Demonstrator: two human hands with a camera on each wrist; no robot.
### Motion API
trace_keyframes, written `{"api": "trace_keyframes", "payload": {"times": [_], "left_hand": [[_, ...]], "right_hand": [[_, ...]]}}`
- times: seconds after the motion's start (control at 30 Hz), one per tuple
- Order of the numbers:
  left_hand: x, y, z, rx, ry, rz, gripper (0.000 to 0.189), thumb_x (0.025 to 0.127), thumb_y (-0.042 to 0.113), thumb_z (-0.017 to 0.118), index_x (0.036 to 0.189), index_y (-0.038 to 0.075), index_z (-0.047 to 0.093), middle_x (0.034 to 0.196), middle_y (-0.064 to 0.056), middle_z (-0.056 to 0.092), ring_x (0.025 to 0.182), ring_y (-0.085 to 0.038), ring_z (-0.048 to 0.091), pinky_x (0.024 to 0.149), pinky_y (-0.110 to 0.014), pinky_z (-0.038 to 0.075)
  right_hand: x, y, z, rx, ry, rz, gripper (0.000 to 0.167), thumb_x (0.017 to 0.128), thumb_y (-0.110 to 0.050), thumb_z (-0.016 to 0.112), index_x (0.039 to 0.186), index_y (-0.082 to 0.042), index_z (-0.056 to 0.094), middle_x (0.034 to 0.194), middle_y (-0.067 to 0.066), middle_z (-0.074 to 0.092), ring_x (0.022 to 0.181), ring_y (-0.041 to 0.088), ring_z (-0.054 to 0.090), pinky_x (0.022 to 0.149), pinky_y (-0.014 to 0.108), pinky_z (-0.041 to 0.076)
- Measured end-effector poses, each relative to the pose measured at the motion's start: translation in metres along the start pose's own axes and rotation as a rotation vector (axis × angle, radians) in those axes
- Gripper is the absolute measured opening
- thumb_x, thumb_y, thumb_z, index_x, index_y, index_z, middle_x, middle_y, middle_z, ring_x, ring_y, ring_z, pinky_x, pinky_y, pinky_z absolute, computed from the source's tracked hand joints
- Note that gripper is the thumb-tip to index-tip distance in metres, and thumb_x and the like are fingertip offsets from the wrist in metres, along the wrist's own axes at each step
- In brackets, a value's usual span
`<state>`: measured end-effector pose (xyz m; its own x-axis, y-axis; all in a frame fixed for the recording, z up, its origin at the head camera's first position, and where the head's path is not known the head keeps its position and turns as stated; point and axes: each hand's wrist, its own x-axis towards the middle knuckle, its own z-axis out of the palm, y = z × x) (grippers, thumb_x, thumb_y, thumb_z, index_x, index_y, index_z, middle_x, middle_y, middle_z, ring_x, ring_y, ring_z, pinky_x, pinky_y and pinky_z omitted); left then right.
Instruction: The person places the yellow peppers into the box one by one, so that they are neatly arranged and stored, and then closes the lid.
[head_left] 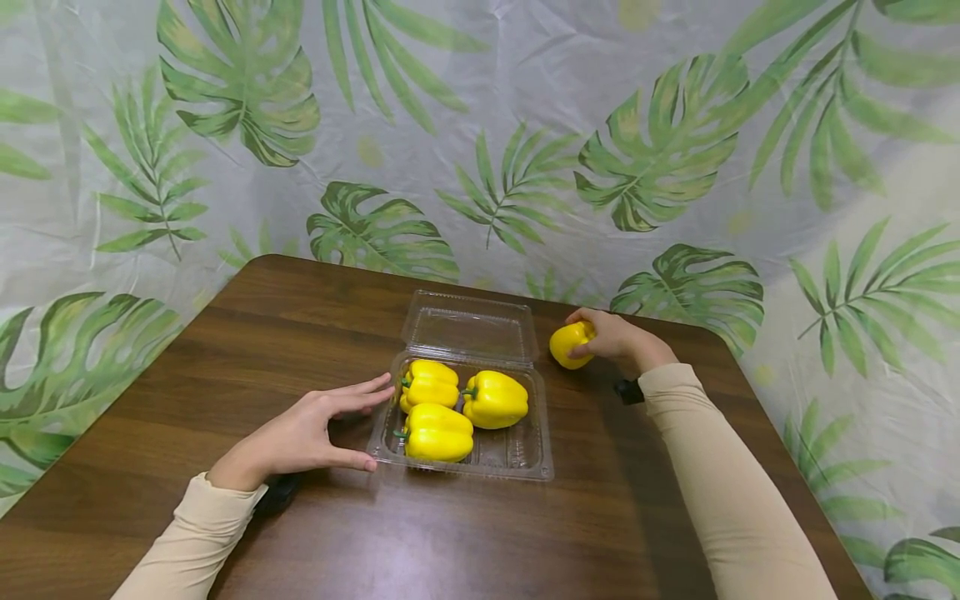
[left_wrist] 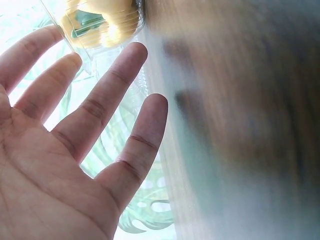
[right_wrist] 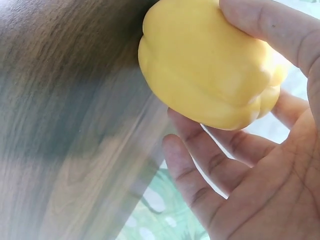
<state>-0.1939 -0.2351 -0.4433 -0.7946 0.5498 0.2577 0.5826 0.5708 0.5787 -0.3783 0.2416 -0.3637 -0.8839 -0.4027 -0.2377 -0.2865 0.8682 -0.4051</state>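
A clear plastic clamshell box (head_left: 531,433) lies on the table with its lid (head_left: 471,327) folded back. Inside are three yellow bell peppers: one at the back left (head_left: 431,385), one at the right (head_left: 497,400) and one at the front left (head_left: 438,433). My left hand (head_left: 315,433) is beside the box's left side, fingers extended, fingertips right at the rim. To the right of the lid, my right hand (head_left: 618,340) grips a fourth-corner yellow bell pepper (head_left: 567,345). In the right wrist view, thumb and fingers lie on either side of that pepper (right_wrist: 205,65).
The brown wooden table (head_left: 300,333) has rounded far corners. Behind it hangs a pale curtain (head_left: 517,100) printed with green leaves. A dark wrist strap (head_left: 628,392) shows at the right cuff.
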Motion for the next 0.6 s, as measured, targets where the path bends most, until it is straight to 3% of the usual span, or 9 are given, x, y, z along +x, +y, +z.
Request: {"api": "trace_keyframes", "payload": {"times": [0.27, 0.5, 0.6], "left_hand": [[0.000, 0.001, -0.001, -0.009, -0.003, -0.008, 0.093, 0.078, 0.045, 0.096, 0.158, 0.018, 0.056, 0.171, 0.001, 0.044, 0.152, -0.029, 0.051, 0.117, -0.061, 0.045], [0.001, 0.002, 0.000, -0.015, 0.002, -0.004, 0.094, 0.079, 0.046, 0.096, 0.158, 0.017, 0.056, 0.171, 0.000, 0.045, 0.133, -0.019, 0.069, 0.115, -0.058, 0.048], [0.000, 0.001, 0.000, -0.015, -0.001, -0.005, 0.094, 0.079, 0.046, 0.096, 0.159, 0.018, 0.056, 0.171, 0.000, 0.044, 0.133, -0.019, 0.069, 0.115, -0.058, 0.048]], "right_hand": [[-0.010, 0.007, 0.003, 0.031, 0.025, -0.027, 0.066, 0.097, -0.029, 0.081, 0.150, -0.004, 0.051, 0.141, 0.027, 0.060, 0.115, 0.038, 0.061, 0.098, 0.050, 0.052], [-0.018, 0.012, 0.009, 0.105, 0.037, -0.067, 0.066, 0.096, -0.027, 0.082, 0.150, -0.004, 0.051, 0.139, 0.024, 0.061, 0.114, 0.033, 0.062, 0.099, 0.047, 0.051], [-0.021, 0.014, 0.010, 0.098, 0.051, -0.075, 0.067, 0.096, -0.030, 0.083, 0.150, -0.005, 0.051, 0.137, 0.024, 0.062, 0.113, 0.033, 0.062, 0.099, 0.048, 0.052]]}}
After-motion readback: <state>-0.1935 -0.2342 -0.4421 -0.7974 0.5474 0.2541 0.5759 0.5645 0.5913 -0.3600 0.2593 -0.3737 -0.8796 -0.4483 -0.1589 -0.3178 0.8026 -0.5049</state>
